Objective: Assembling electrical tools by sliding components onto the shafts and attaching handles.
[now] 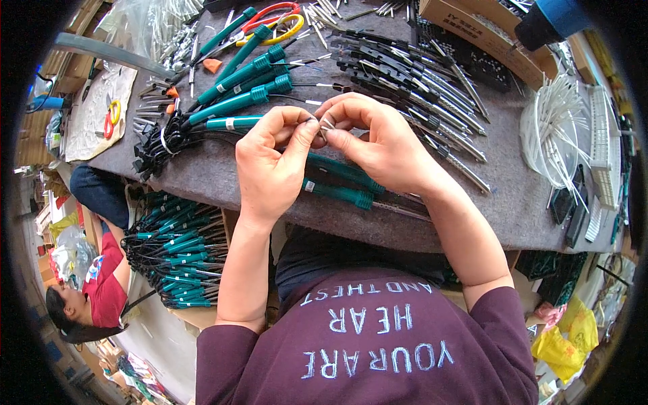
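My left hand (270, 165) and right hand (378, 145) are both pinched shut on a small metal piece (322, 125) above the grey table (223, 172). Looser fingers could drop it among the green-handled tools (337, 182) below.

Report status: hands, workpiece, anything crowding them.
Left hand and right hand pinch a small metal part. Green-handled soldering irons lie beneath.
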`<state>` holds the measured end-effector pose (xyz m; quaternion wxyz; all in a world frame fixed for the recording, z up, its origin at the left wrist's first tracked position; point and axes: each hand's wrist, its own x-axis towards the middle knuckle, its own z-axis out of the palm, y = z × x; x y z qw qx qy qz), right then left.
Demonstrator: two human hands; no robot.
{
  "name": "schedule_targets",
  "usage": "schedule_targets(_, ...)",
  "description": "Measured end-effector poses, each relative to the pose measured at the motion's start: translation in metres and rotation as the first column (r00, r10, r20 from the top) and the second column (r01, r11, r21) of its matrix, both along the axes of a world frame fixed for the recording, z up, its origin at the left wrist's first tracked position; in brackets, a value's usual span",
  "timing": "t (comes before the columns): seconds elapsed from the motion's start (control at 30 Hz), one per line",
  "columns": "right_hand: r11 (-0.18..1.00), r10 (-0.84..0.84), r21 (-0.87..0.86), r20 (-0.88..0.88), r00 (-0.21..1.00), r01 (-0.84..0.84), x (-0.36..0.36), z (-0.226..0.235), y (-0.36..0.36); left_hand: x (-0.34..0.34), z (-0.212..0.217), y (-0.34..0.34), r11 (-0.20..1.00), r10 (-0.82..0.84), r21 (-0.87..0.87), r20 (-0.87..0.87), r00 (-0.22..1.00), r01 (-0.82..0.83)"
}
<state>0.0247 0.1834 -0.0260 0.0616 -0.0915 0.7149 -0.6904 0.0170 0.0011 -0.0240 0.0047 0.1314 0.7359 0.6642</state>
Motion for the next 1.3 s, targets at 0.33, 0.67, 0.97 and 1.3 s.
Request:
schedule_targets(0.33,0.986,-0.083,0.134,-0.096,0.992,0.095,-0.002,-0.006,0.0,0.006,0.002,0.0,0.993,0.005,-0.116,-0.037,0.999,-0.01)
schedule_targets(0.67,0.914,-0.076,0.343,-0.375,0.924,0.215,0.003,-0.004,-0.001,0.001,0.004,0.001,0.987,0.004,-0.159,0.026,1.0,0.0)
schedule_targets(0.97,0.987,0.135,0.094,-0.074,0.988,-0.128,-0.004,-0.009,0.012,0.0,0.001,0.003,0.996,-0.013,-0.092,-0.053,0.998,0.008)
schedule_targets(1.3,0.986,-0.019,0.16,-0.146,0.989,0.043,-0.004,-0.001,0.006,0.004,-0.002,0.002,0.996,-0.016,-0.088,-0.006,1.0,0.015)
